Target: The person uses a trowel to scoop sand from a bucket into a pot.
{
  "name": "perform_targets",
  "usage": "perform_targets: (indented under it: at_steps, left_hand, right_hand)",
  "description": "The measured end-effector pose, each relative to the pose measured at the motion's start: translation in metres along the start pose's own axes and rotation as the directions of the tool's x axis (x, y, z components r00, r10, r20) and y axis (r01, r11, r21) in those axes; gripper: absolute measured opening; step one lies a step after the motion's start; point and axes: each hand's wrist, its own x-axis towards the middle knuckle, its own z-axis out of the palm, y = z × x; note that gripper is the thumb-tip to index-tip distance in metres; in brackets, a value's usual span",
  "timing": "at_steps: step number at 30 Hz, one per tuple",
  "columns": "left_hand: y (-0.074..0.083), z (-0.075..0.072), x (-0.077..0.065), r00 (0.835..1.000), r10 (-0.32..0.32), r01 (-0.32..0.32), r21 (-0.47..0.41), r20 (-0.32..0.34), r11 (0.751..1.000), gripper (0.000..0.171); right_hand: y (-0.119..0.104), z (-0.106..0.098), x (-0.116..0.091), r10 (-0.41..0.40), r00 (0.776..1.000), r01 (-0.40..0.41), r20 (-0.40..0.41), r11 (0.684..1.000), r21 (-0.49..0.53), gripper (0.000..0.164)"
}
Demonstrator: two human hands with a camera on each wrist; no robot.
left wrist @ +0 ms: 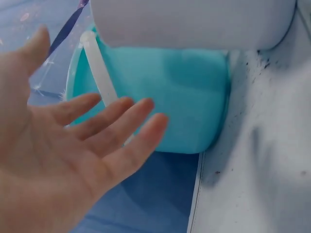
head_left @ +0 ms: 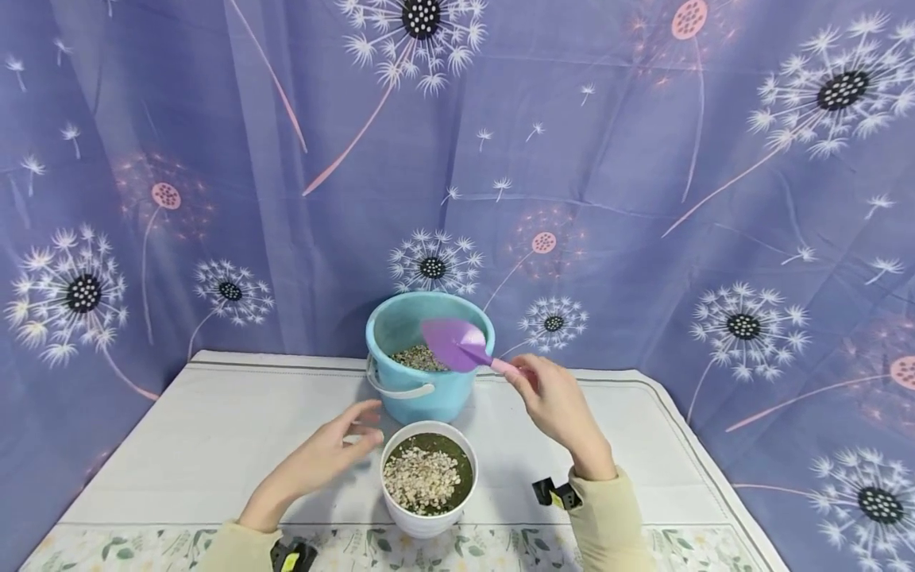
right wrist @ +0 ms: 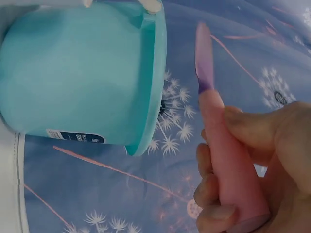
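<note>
My right hand (head_left: 554, 401) grips the pink handle of a small trowel (head_left: 456, 343) with a purple blade. In the head view the blade lies over the mouth of a light-blue bucket (head_left: 429, 401), which has pale granular material (head_left: 416, 358) inside. The right wrist view shows fingers and thumb wrapped round the trowel handle (right wrist: 228, 160). Nearer me stands a white pot (head_left: 422, 524) holding dark soil partly covered by pale granules (head_left: 422, 479). Beside that pot, on its left, my left hand (head_left: 322, 457) is held with fingers spread and nothing in them.
A white handle (head_left: 400, 391) hangs down the bucket's front. Both containers stand on a white tablecloth (head_left: 236, 445) with a floral front strip. Dark crumbs (left wrist: 262, 63) are scattered on the cloth near the pot. A blue-purple dandelion curtain (head_left: 322, 238) closes off the back and sides.
</note>
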Motion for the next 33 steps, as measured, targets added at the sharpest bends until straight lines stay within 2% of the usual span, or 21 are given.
perform_targets:
  at_steps: [3,6,11,16,19,26,30,33]
  left_hand:
    - [-0.001,-0.008,0.011,0.994,-0.026,0.027,0.007,-0.108,1.000,0.054]
    - [-0.001,-0.015,0.025,0.979,-0.027,0.027,-0.005,-0.201,1.000,0.049]
    - [-0.001,-0.025,0.048,0.951,-0.067,0.062,-0.026,-0.301,0.998,0.052]
    - [0.000,-0.031,0.071,0.939,-0.119,0.117,-0.025,-0.322,0.993,0.059]
    - [0.002,-0.033,0.083,0.932,-0.154,0.152,-0.034,-0.329,0.988,0.060]
    - [-0.001,-0.036,0.106,0.900,-0.231,0.214,-0.086,-0.369,0.973,0.061]
    - [-0.002,-0.040,0.116,0.895,-0.250,0.232,-0.093,-0.370,0.968,0.059]
    - [-0.003,-0.044,0.119,0.896,-0.258,0.245,-0.083,-0.360,0.966,0.060]
  right_hand:
    - [0.001,-0.002,0.014,0.009,1.000,-0.008,0.028,1.000,-0.010,0.023]
    - [0.005,-0.004,0.028,-0.010,0.998,0.013,0.064,0.998,-0.055,0.026]
    - [0.012,-0.005,0.049,-0.064,0.987,0.085,0.146,0.987,-0.137,0.023]
    - [0.020,-0.003,0.067,-0.092,0.968,0.140,0.233,0.969,-0.202,0.013]
    - [0.023,0.000,0.076,-0.085,0.959,0.150,0.271,0.962,-0.230,0.014]
    - [0.021,0.009,0.096,-0.025,0.946,0.121,0.323,0.952,-0.280,0.030]
    - [0.019,0.014,0.104,0.008,0.939,0.104,0.344,0.946,-0.306,0.028]
    - [0.017,0.019,0.108,0.036,0.934,0.090,0.355,0.939,-0.332,0.028]
